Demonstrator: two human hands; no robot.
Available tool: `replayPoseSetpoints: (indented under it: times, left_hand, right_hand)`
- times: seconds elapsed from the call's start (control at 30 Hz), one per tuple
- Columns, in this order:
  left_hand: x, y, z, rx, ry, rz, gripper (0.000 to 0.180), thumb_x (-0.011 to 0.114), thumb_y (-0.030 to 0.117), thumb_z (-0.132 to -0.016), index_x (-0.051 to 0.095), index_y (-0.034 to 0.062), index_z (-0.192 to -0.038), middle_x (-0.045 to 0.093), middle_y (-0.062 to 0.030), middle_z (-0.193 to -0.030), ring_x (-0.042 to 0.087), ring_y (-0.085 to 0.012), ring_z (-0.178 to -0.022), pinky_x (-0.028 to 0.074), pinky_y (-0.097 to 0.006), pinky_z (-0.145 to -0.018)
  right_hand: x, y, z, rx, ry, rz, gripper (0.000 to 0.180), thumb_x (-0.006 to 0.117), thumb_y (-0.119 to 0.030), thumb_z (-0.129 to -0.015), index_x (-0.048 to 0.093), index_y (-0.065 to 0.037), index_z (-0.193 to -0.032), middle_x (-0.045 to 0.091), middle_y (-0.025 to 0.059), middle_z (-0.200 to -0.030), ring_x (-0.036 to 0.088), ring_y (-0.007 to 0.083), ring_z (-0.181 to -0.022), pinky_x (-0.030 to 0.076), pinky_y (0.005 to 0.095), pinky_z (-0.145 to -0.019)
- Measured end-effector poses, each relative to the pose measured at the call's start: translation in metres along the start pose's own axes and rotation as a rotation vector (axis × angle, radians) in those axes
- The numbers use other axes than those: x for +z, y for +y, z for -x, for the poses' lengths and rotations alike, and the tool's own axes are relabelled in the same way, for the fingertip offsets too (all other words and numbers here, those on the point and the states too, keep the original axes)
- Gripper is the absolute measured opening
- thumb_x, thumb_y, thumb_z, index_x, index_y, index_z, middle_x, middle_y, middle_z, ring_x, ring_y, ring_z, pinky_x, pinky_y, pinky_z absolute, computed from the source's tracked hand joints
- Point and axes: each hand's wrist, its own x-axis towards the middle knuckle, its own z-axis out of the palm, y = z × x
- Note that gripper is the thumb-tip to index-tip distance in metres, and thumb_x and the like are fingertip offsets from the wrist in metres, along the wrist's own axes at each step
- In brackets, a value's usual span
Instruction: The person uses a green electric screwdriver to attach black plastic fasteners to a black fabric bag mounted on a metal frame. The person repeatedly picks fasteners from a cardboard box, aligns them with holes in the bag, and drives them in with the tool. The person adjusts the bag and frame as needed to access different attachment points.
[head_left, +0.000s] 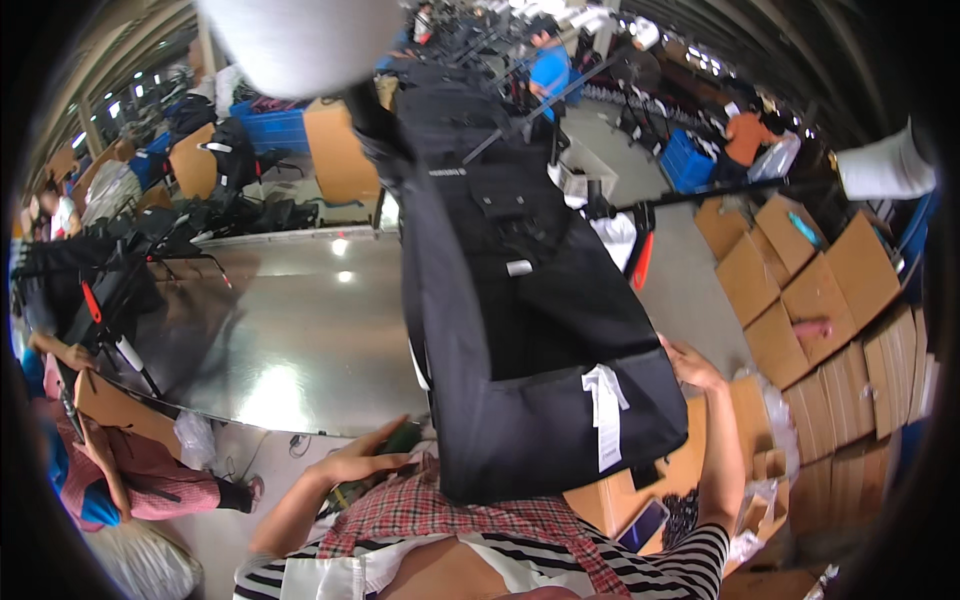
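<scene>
A black fabric stroller (pixel 550 300) fills the middle of the view, its long seat panel slanting down toward my body. White tags hang from its lower pocket. My right hand (pixel 695 365) grips the panel's right edge, with the fingertips partly behind the fabric. Beside the lower left edge, my left hand (pixel 365 458) is closed around a dark green object (pixel 403 436); its kind is too hidden to tell. Two white-wrapped round parts, one at top left (pixel 300 40) and one at far right (pixel 885 170), look like covered wheels on black frame tubes.
A shiny metal table (pixel 300 330) extends to the left, with folded black frames (pixel 90 280) on it. A co-worker in a red checked apron (pixel 150 470) stands at its left end. Cardboard boxes (pixel 810 290) stack on the right. A phone (pixel 645 525) lies near my right elbow.
</scene>
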Motion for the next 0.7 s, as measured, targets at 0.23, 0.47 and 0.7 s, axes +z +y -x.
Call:
replayPoseSetpoints:
  times: [0.23, 0.47, 0.7]
  left_hand:
    - [0.034, 0.120, -0.057, -0.149, -0.491, -0.126, 0.061, 0.068, 0.035, -0.095, 0.047, -0.0006, -0.140, 0.054, -0.0176, -0.135, 0.053, -0.0254, -0.111, 0.040, -0.035, -0.095]
    - [0.029, 0.243, -0.072, 0.222, -0.413, -0.189, 0.043, 0.060, 0.029, -0.101, 0.053, -0.0045, -0.127, 0.063, -0.0126, -0.095, 0.059, -0.0147, -0.061, 0.048, -0.025, -0.053]
    - [0.034, 0.242, -0.066, 0.280, -0.343, -0.079, 0.042, 0.064, 0.018, -0.098, 0.051, -0.0066, -0.130, 0.065, -0.0175, -0.097, 0.060, -0.0166, -0.058, 0.048, -0.026, -0.048]
  right_hand:
    - [0.004, -0.028, 0.016, -0.082, -0.228, -1.299, 0.076, 0.051, -0.063, -0.097, 0.060, 0.006, -0.128, 0.067, 0.0159, -0.123, 0.068, 0.0215, -0.104, 0.057, 0.0355, -0.089]
    - [0.123, 0.021, 0.038, -0.168, 0.034, -0.905, 0.034, 0.045, -0.023, -0.106, 0.063, 0.005, -0.112, 0.073, 0.0186, -0.096, 0.073, 0.0225, -0.081, 0.061, 0.0332, -0.076]
    - [0.281, -0.007, 0.019, -0.396, -0.057, -0.719, 0.028, 0.061, -0.015, -0.101, 0.064, 0.002, -0.122, 0.073, 0.0104, -0.109, 0.068, 0.0170, -0.103, 0.053, 0.0296, -0.090]
